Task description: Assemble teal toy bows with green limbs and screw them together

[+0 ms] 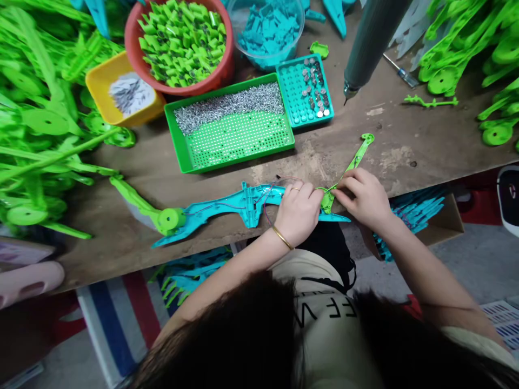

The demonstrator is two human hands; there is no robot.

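A blue toy bow body [206, 204] lies across the table's front edge, its inner side with thin wires [265, 202] facing up. A green limb [133, 194] with a round hub is joined at its left end. My left hand [298, 208], with a ring and bangle, is closed over the body's right part; its fingertips are partly hidden. At the right end, a second green limb [359, 154] slants up and away. My right hand [363, 199] pinches this limb near its hub [327, 201], where a green strand crosses.
Behind the bow stand a green tray [233, 156] of screws, a turquoise tray [298, 97] of small metal discs, a red bowl [130, 38] and a yellow box [99, 94]. An electric screwdriver [371, 46] hangs at right. Green parts [44, 124] pile up left.
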